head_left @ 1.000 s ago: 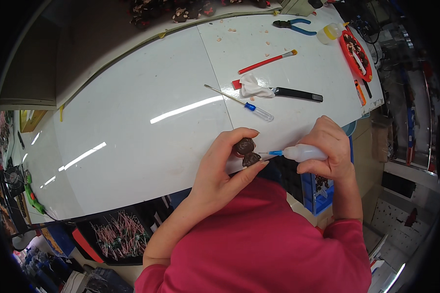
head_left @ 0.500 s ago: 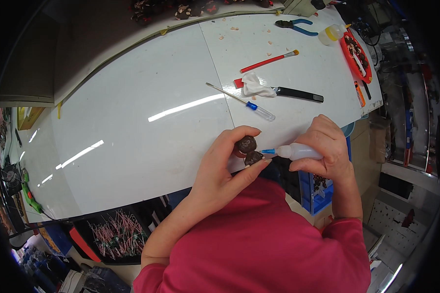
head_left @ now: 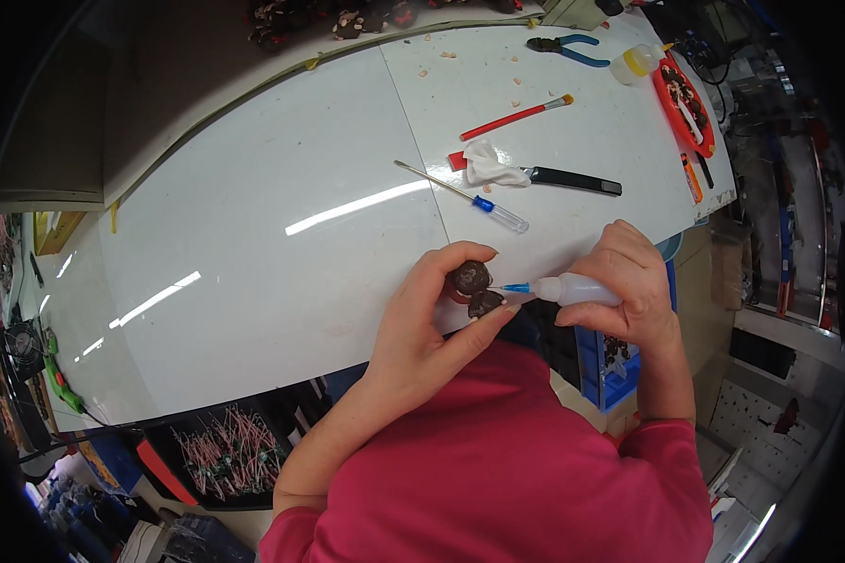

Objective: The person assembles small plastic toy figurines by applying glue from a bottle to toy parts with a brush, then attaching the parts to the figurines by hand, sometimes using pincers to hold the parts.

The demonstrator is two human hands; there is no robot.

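Observation:
Near the front edge of the white table, my left hand (head_left: 441,305) grips a small dark brown figure (head_left: 471,277) between thumb and fingers. Two rounded parts of it show, with a bit of red beside them; the rest is hidden by the hand. My right hand (head_left: 622,286) is wrapped round a translucent squeeze bottle (head_left: 580,290) lying level. Its blue-based needle tip (head_left: 514,288) points left, at the narrow gap between the figure's two rounded parts. Whether the needle touches the figure is too small to tell.
Beyond my hands lie a screwdriver (head_left: 479,203), a black-handled tool (head_left: 573,180) partly wrapped in white cloth, a red brush (head_left: 507,120) and blue-handled pliers (head_left: 573,50). A yellow-banded bottle (head_left: 635,63) and red tray (head_left: 704,145) stand far right. A bin of wires (head_left: 230,455) sits below left.
The figure has turned or shifted slightly left in my left hand, and more of the thin needle shows beside it. The bottle stays nearly in place.

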